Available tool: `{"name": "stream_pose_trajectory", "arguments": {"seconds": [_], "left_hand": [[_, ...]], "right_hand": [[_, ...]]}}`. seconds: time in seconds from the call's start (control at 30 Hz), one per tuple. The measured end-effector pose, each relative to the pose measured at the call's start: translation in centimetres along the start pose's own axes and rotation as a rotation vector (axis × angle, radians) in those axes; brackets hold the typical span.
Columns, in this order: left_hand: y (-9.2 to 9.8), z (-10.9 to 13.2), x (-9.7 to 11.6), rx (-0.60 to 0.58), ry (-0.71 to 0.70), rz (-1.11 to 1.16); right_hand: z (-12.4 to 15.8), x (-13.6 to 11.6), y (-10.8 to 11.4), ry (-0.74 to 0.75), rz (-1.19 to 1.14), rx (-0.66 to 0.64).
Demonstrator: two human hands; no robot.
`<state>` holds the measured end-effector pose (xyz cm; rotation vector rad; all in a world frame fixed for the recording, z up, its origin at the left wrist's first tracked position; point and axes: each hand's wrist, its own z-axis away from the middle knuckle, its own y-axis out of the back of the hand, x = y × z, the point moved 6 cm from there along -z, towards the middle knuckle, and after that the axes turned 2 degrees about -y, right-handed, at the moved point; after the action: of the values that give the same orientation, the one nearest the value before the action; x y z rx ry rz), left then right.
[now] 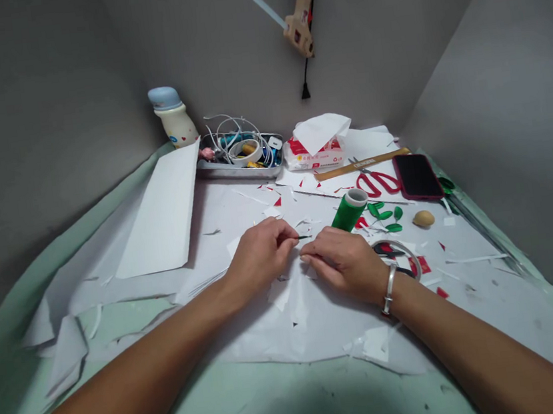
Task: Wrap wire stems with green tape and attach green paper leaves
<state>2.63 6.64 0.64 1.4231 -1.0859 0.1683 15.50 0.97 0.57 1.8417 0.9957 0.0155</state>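
My left hand (260, 256) pinches a thin dark strip (303, 236) between its fingertips. My right hand (344, 262) sits just to the right, its fingertips curled down near the left fingers, and whether they hold anything is hidden. A silver bangle (390, 289) circles the right wrist. Both hands rest over a sheet of white paper (301, 325) strewn with offcuts. Behind the right hand stands a green roll (349, 210), tilted, with small green cut leaf shapes (383, 215) to its right.
Red-handled scissors (377, 182), a phone (418, 176) and a wooden ruler (362, 164) lie at the back right. A roll of tape (396, 259) lies by my right hand. A metal tray of cables (241, 164) and a tissue pack (315, 152) stand behind. A glue gun (300, 12) hangs on the wall.
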Motion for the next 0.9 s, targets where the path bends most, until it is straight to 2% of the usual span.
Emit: {"name": "stream_pose_trajectory", "arguments": {"seconds": [0.07, 0.17, 0.23, 0.33, 0.43, 0.57, 0.63, 0.7, 0.8, 0.9], "left_hand": [[-0.8, 0.2, 0.3, -0.081, -0.070, -0.060], [-1.6, 0.5, 1.0, -0.202, -0.164, -0.016], [-1.6, 0.5, 1.2, -0.229, -0.147, 0.079], [-0.8, 0.2, 1.0, -0.180, -0.039, 0.247], [0.1, -0.1, 0.6, -0.080, 0.050, 0.323], [0.4, -0.1, 0.1, 0.030, 0.042, 0.180], [0.1, 0.0, 0.1, 0.018, -0.014, 0.045], [-0.7, 0.1, 0.3, -0.062, -0.075, -0.056], [-1.6, 0.3, 0.7, -0.183, -0.143, -0.061], [-1.6, 0.3, 0.7, -0.234, -0.094, 0.066]], "right_hand": [[-0.1, 0.0, 0.5, -0.013, -0.015, 0.055], [-0.1, 1.4, 1.1, -0.140, -0.107, 0.113], [0.0, 2.6, 1.2, -0.239, -0.169, 0.128], [0.1, 3.5, 0.8, -0.305, -0.211, 0.106], [0.0, 2.6, 0.3, -0.218, -0.166, 0.043], [0.0, 0.6, -0.3, -0.051, -0.022, -0.024], [0.0, 0.1, -0.2, -0.010, 0.027, -0.014], [-0.1, 0.2, 0.2, -0.025, 0.024, 0.028], [0.0, 1.6, 0.7, -0.173, -0.081, 0.093], [0.4, 3.7, 0.4, -0.429, -0.270, 0.076]]}}
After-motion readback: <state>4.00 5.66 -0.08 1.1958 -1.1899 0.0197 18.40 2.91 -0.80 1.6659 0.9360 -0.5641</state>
